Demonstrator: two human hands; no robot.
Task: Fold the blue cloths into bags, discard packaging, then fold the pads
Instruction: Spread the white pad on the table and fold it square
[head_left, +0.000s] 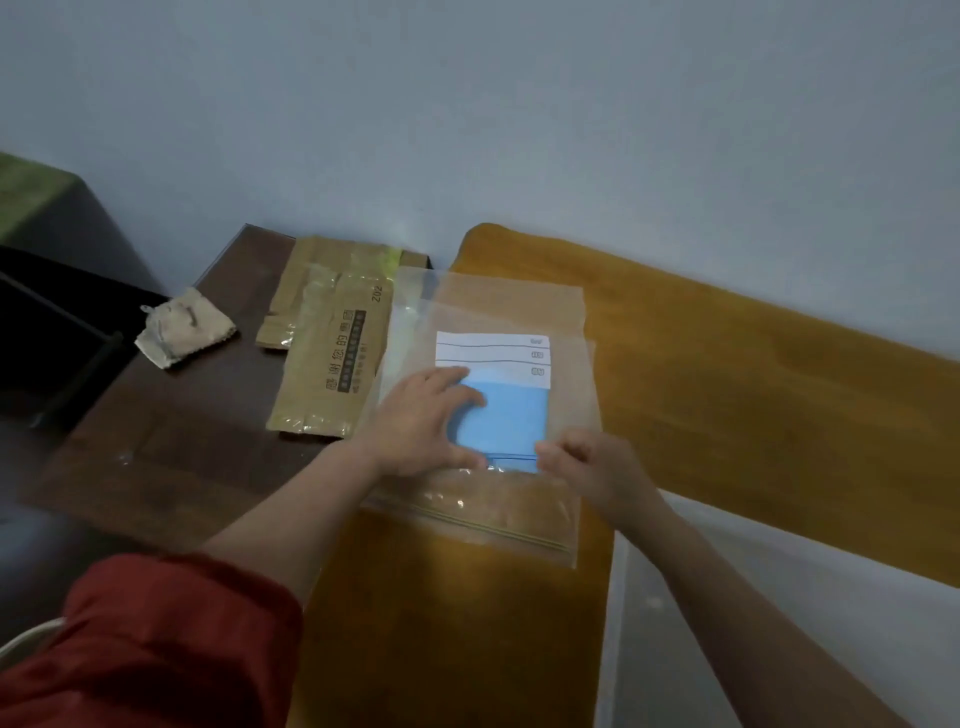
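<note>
Your left hand (426, 421) lies flat with fingers spread wide, pressing on the clear bag (571, 395). The folded blue cloth (509, 421) sits inside that bag. Your right hand (587, 467) curls and pinches the bag's edge by the cloth. The bag lies on the yellow pad (727, 395). A brown packet (332, 353) lies on the table (182, 457) nearby.

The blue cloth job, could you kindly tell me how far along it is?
Done: one folded blue cloth sits inside a clear bag. In hand: the left hand presses the bag flat while the right hand appears to pinch its zip edge. Left: the brown packaging lies on the table, not yet discarded, and the yellow pad underneath is unfolded.
</note>
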